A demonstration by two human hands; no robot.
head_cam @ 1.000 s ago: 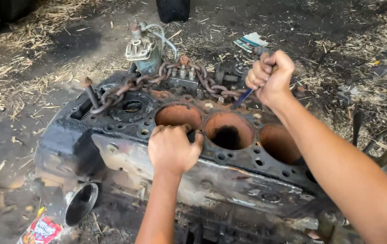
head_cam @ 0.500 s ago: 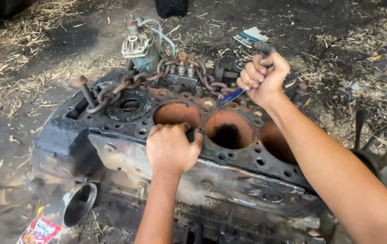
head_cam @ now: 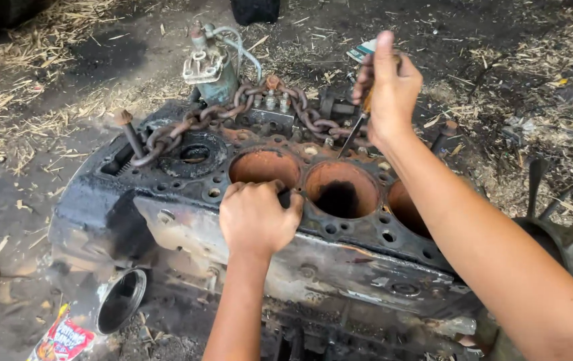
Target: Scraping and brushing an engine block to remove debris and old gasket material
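Gripping a slim metal-shafted screwdriver (head_cam: 354,130), the right hand (head_cam: 388,90) is closed around its handle, tip down on the far edge of the grimy black engine block (head_cam: 340,261) with rusty orange cylinder bores. Left hand (head_cam: 256,217) fisted on the block's near edge; anything held is hidden. Rusty heavy-link chain (head_cam: 186,124) drapes across the block, on dirt floor (head_cam: 25,200).

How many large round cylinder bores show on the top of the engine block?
3: the left rusty orange cylinder bore beyond the left hand, the middle bore, and the right bore, partly hidden by the right forearm. More may be hidden.
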